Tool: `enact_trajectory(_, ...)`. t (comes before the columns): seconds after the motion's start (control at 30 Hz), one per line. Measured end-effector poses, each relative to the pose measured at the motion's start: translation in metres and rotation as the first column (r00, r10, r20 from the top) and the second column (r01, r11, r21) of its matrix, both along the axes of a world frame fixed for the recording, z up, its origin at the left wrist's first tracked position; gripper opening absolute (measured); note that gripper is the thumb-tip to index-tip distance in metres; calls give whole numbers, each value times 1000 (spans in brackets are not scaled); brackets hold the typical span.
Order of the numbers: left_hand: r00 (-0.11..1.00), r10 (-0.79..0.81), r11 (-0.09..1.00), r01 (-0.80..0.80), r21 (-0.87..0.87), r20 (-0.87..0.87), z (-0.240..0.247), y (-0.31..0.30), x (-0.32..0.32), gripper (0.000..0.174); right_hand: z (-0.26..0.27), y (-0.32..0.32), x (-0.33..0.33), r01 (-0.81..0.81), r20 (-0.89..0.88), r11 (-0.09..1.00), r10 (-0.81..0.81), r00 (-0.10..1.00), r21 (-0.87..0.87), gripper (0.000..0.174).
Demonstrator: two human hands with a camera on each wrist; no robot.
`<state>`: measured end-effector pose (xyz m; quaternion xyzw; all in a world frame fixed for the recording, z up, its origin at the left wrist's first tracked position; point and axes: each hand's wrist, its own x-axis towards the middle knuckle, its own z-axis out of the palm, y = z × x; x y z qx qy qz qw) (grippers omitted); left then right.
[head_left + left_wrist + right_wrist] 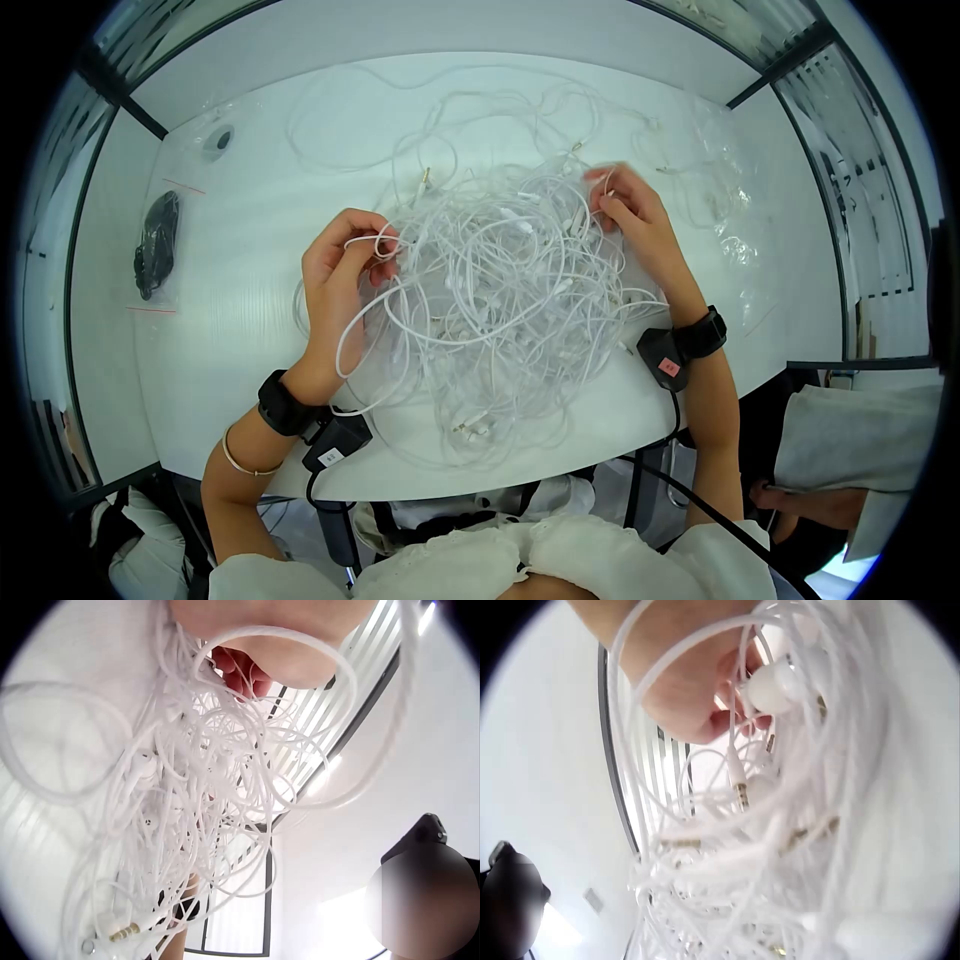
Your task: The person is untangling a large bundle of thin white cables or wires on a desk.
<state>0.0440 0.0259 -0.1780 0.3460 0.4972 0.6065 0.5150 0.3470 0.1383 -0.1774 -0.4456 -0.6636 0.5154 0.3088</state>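
A large tangle of white wired earphones [500, 270] is heaped in the middle of the white table. At its left side, my left hand [335, 265] pinches strands of white cable, and a wide loop hangs below the fingers. My right hand [638, 215] holds a thin cable between thumb and fingers at the upper right of the heap. An earbud [769, 688] shows close by the right fingers in the right wrist view, with a gold-tipped plug [739, 784] below. In the left wrist view another earbud [141, 771] and a plug [126, 932] lie among the strands.
Loose white cables [440, 105] trail across the back of the table [240, 330]. At the left lie a bagged black item [158, 245] and a small grey roll [218, 140]. Clear plastic [740, 220] lies at the right. Another person's arm [820, 508] shows at lower right.
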Motion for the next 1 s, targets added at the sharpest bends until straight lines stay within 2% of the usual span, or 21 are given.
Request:
enact_trajectory(0.07, 1000, -23, 1000, 22, 9, 12, 2, 0, 1, 17, 10, -11, -9, 115, -14, 944, -117, 993, 310, 36)
enact_trajectory(0.13, 999, -35, 999, 35, 20, 21, 2, -1, 0, 20, 24, -24, -21, 192, -3, 790, -234, 972, 582, 51)
enact_trajectory(0.23, 999, -36, 999, 36, 31, -18, 1, 0, 0, 20, 45, -41, -23, 116, 14, 661, -188, 982, 742, 47)
enact_trajectory(0.3, 999, -34, 999, 35, 32, -23, 1, 0, 1, 20, 53, -58, -25, -56, 138, 680, -68, 988, 731, 33)
enact_trajectory(0.37, 999, -47, 998, 47, 38, -7, 2, 1, 1, 20, 65, -71, -32, -326, 330, 601, 108, 938, 730, 28)
enact_trajectory(0.43, 996, -84, 996, 83, 39, 5, 4, 1, -2, 20, 62, -86, -49, -376, 340, 615, 181, 923, 693, 27)
enact_trajectory(0.5, 993, -117, 992, 116, 48, 17, 8, 2, -3, 21, 50, -90, -55, -350, 318, 604, 164, 934, 716, 22)
enact_trajectory(0.53, 986, -162, 986, 163, 34, -36, 13, 1, -7, 22, 42, -88, -56, -342, 307, 583, 161, 938, 737, 20)
enact_trajectory(0.6, 937, -227, 963, 256, 81, -267, 22, 2, -16, 23, 39, -89, -55, -319, 288, 572, 147, 946, 755, 15)
enact_trajectory(0.67, 833, -234, 930, 343, 134, -502, 33, -7, -24, 31, 38, -90, -52, -196, 147, 620, 131, 980, 759, 14)
enact_trajectory(0.77, 556, -188, 891, 443, 97, -810, 62, -24, -35, 37, 38, -92, -47, 31, -117, 734, 67, 991, 678, 8)
enact_trajectory(0.8, 543, -193, 893, 442, 83, -818, 66, -28, -42, 44, 39, -89, -46, 104, -213, 767, 43, 976, 633, 6)
enact_trajectory(0.9, 485, 0, 902, 379, 209, -875, 84, -41, -51, 45, 49, -87, -39, 265, -393, 799, -39, 919, 541, 8)
enact_trajectory(0.93, 530, 37, 920, 313, 236, -847, 92, -44, -45, 39, 54, -85, -37, 319, -436, 775, -62, 898, 546, 9)
enact_trajectory(0.97, 568, 108, 887, 315, 337, -816, 94, -44, -39, 43, 58, -86, -32, 336, -442, 754, -68, 895, 564, 9)
enact_trajectory(1.0, 576, 113, 859, 354, 371, -810, 97, -45, -28, 42, 63, -86, -27, 349, -443, 733, -72, 894, 584, 9)
